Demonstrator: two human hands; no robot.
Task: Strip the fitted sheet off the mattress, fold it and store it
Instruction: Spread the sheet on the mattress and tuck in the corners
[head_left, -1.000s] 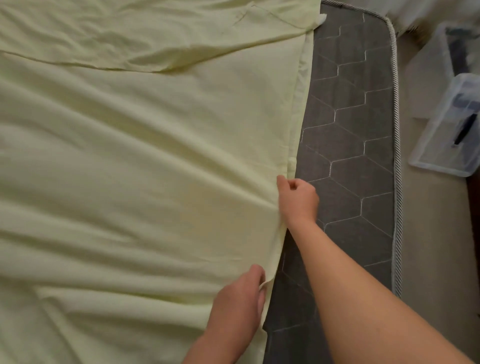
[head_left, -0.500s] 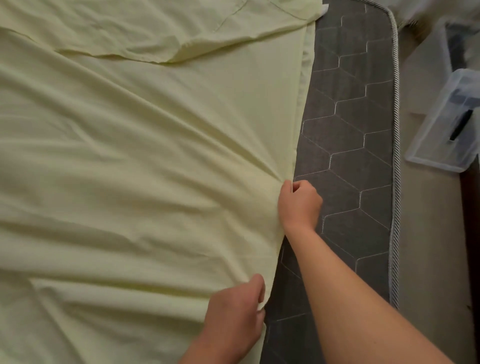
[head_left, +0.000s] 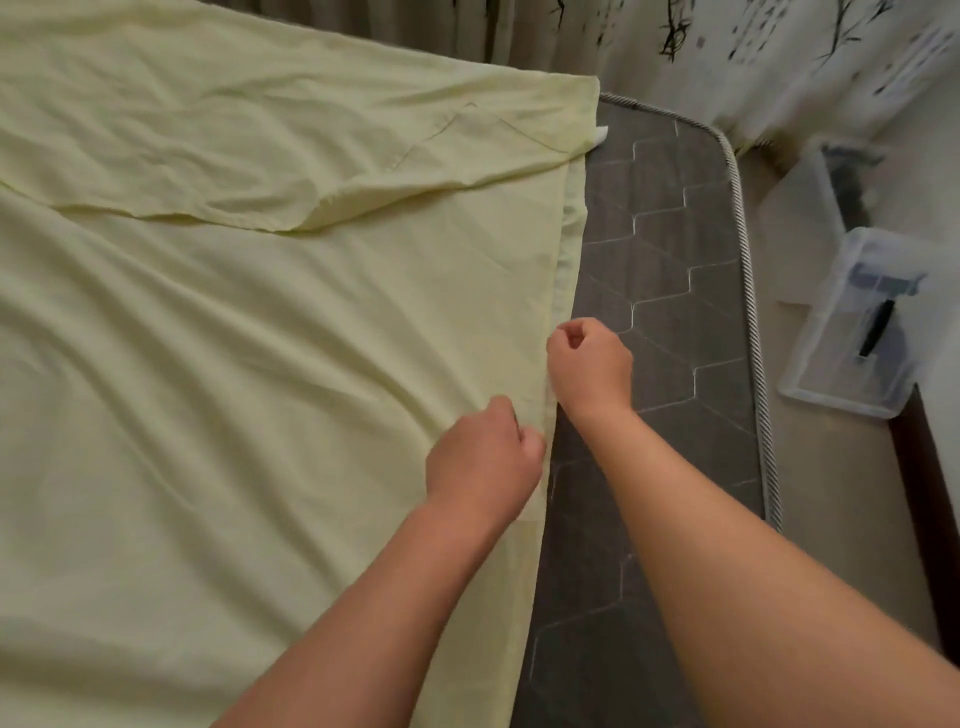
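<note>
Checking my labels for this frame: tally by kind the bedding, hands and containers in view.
Sheet: 1
Mattress: 1
Hands: 2, left hand and right hand
Clear boxes: 2, near box and far box
Total: 6

Single head-worn view, steeply downward, close above the mattress (head_left: 675, 291) edge

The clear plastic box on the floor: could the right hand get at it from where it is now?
Probably not without leaning over. Nothing blocks the path, but the clear plastic box lies on the floor beyond the mattress edge, while the right hand sits curled at the sheet hem.
</note>
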